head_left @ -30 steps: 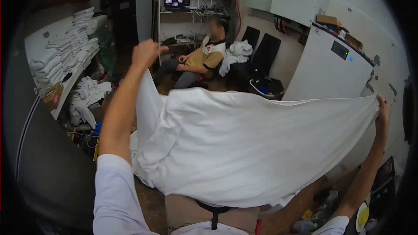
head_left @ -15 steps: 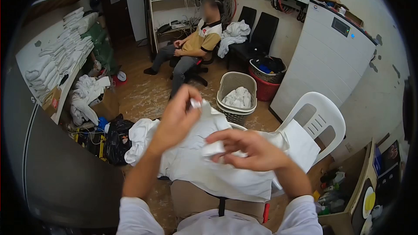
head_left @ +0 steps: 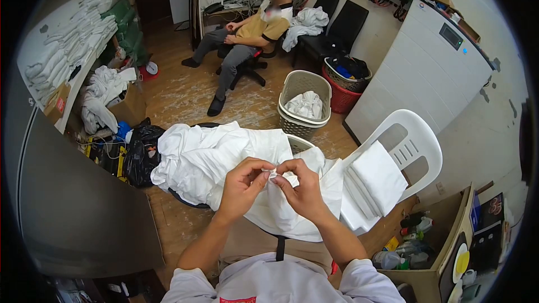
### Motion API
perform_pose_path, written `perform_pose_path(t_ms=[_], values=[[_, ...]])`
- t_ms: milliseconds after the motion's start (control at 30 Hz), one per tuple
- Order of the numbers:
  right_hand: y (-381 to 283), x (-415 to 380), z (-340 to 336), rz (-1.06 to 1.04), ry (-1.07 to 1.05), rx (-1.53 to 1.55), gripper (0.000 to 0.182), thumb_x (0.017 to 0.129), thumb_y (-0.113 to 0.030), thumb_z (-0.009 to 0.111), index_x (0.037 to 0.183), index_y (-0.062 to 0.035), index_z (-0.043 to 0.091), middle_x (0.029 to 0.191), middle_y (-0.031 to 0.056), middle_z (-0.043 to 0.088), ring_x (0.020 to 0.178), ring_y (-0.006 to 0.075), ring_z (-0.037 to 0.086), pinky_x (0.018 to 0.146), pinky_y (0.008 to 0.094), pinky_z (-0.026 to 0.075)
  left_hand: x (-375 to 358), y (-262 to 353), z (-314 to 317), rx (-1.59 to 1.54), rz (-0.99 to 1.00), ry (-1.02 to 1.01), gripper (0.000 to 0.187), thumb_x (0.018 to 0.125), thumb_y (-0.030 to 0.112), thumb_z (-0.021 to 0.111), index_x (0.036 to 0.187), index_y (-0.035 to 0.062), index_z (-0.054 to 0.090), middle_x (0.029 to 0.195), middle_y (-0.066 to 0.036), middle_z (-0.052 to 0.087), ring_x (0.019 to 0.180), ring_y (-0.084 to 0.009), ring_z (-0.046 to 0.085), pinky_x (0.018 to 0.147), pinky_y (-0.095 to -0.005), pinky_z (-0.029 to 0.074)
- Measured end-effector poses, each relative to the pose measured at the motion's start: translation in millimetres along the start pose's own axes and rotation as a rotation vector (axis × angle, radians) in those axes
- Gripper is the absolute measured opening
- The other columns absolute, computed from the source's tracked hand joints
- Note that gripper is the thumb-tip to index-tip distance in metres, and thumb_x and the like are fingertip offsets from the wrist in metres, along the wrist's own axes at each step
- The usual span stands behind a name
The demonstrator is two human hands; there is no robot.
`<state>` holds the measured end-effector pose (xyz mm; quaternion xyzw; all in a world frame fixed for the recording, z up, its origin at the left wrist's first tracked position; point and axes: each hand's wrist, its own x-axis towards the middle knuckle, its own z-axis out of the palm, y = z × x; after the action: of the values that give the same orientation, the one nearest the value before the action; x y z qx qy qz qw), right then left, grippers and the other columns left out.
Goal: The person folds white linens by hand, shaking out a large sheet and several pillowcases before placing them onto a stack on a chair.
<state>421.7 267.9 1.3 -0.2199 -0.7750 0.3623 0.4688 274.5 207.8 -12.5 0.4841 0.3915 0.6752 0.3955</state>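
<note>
My left hand [head_left: 242, 189] and my right hand [head_left: 303, 188] meet close together over my lap. Each pinches the edge of a white cloth [head_left: 285, 211] between thumb and fingertips. The cloth drapes down from the pinch across my knees, and its far end merges with a loose heap of white fabric [head_left: 191, 154] in front of me. Under that heap shows the dark rim of a basket [head_left: 188, 200]. To the right, folded white cloths [head_left: 377, 177] lie stacked on a white plastic chair [head_left: 414, 134].
A seated person [head_left: 255, 31] is across the room. Nested laundry baskets [head_left: 282, 106] hold white fabric, near a red basket [head_left: 343, 98]. A tall white cabinet [head_left: 415, 62] stands at right, a dark fridge [head_left: 84, 202] at left. Folded linens [head_left: 73, 39] fill a left shelf; a black bag [head_left: 143, 154] lies below.
My hands were apart, the left higher up and the right lower; now they have come together at the cloth's edge. My view has tilted downward.
</note>
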Motion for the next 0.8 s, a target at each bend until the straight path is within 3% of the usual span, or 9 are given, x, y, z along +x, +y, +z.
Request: perform_pose_path(t_ms=[167, 233, 367, 467, 533, 567, 600, 700, 800], values=[[12.9, -3.3, 3.3, 0.114, -0.096, 0.092, 0.019, 0.081, 0.001, 0.069, 0.092, 0.0009, 0.054, 0.079, 0.0069, 0.062, 0.068, 0.0152, 0.061, 0.064, 0.0245, 0.049, -9.3, -5.6, -13.8, 0.185, 0.046, -0.111, 0.027, 0.081, -0.002, 0.070, 0.107, -0.0023, 0.062, 0.106, -0.007, 0.057, 0.095, -0.0131, 0.058, 0.083, -0.0259, 0.049], [20.3, -4.6, 8.1, 0.368, -0.068, 0.395, 0.018, 0.082, 0.002, 0.069, 0.091, -0.0005, 0.055, 0.079, 0.0021, 0.061, 0.064, 0.0108, 0.059, 0.062, 0.0199, 0.048, -10.8, -9.0, -13.3, 0.235, 0.036, -0.104, 0.029, 0.078, -0.003, 0.072, 0.106, -0.0025, 0.062, 0.106, -0.007, 0.057, 0.094, -0.0134, 0.058, 0.081, -0.0261, 0.050], [50.1, -1.9, 8.9, 0.462, -0.110, 0.629, 0.015, 0.085, -0.004, 0.068, 0.094, -0.0002, 0.056, 0.076, -0.0001, 0.059, 0.069, 0.0086, 0.058, 0.060, 0.0200, 0.047, -8.0, -11.7, -24.9, 0.251, -0.010, -0.118, 0.029, 0.075, -0.010, 0.072, 0.101, -0.0030, 0.062, 0.100, -0.008, 0.061, 0.091, -0.0129, 0.060, 0.078, -0.0257, 0.052], [107.8, -5.2, 13.7, 0.762, -0.391, 0.979, 0.029, 0.090, -0.020, 0.064, 0.107, 0.0016, 0.056, 0.085, 0.0051, 0.062, 0.080, 0.0115, 0.061, 0.064, 0.0238, 0.049, -7.6, 20.6, -32.5, 0.292, 0.022, -0.133, 0.023, 0.075, -0.014, 0.066, 0.096, -0.0040, 0.062, 0.096, -0.009, 0.063, 0.088, -0.0150, 0.062, 0.074, -0.0269, 0.053], [139.2, -3.0, 34.8, 0.775, -0.743, 0.403, 0.043, 0.091, -0.034, 0.060, 0.120, -0.0013, 0.055, 0.104, 0.0092, 0.063, 0.094, 0.0172, 0.061, 0.073, 0.0301, 0.051, -17.6, 69.1, -40.8, 0.503, 0.280, -0.301, 0.017, 0.075, -0.010, 0.064, 0.091, -0.0027, 0.063, 0.091, -0.011, 0.063, 0.085, -0.0196, 0.064, 0.070, -0.0305, 0.054], [186.2, -2.6, 50.1, 0.612, -0.810, 0.216, 0.047, 0.090, -0.036, 0.060, 0.123, -0.0036, 0.055, 0.112, 0.0087, 0.062, 0.099, 0.0211, 0.060, 0.079, 0.0331, 0.051, -26.2, 93.3, -42.8, 0.458, 0.482, -0.366, 0.014, 0.074, -0.007, 0.065, 0.087, -0.0018, 0.063, 0.086, -0.012, 0.063, 0.078, -0.0218, 0.065, 0.064, -0.0318, 0.054], [214.7, 2.6, 60.7, 0.705, -0.733, 0.230, 0.050, 0.089, -0.037, 0.061, 0.126, -0.0042, 0.053, 0.117, 0.0099, 0.060, 0.104, 0.0238, 0.058, 0.084, 0.0348, 0.049, -34.9, 117.6, -44.9, 0.408, 0.682, -0.433, 0.012, 0.072, -0.005, 0.066, 0.083, -0.0009, 0.063, 0.081, -0.013, 0.062, 0.071, -0.0241, 0.065, 0.059, -0.0331, 0.053], [282.6, 27.5, 75.9, 0.905, -0.439, 0.321, 0.058, 0.088, -0.040, 0.063, 0.132, -0.0055, 0.050, 0.127, 0.0129, 0.057, 0.114, 0.0296, 0.054, 0.096, 0.0381, 0.045, -67.6, 190.4, -73.8, 0.410, 0.935, -0.521, 0.015, 0.079, 0.003, 0.061, 0.093, -0.0018, 0.060, 0.092, -0.013, 0.061, 0.083, -0.0243, 0.061, 0.071, -0.0330, 0.048], [276.2, 63.5, 31.3, 0.801, -0.318, 0.332, 0.061, 0.087, -0.041, 0.063, 0.134, -0.0050, 0.048, 0.129, 0.0151, 0.055, 0.116, 0.0299, 0.052, 0.097, 0.0375, 0.044, -111.8, 256.1, -125.5, 0.738, 1.090, -0.152, 0.022, 0.086, 0.010, 0.056, 0.104, -0.0026, 0.057, 0.103, -0.013, 0.059, 0.095, -0.0244, 0.057, 0.082, -0.0329, 0.043]])
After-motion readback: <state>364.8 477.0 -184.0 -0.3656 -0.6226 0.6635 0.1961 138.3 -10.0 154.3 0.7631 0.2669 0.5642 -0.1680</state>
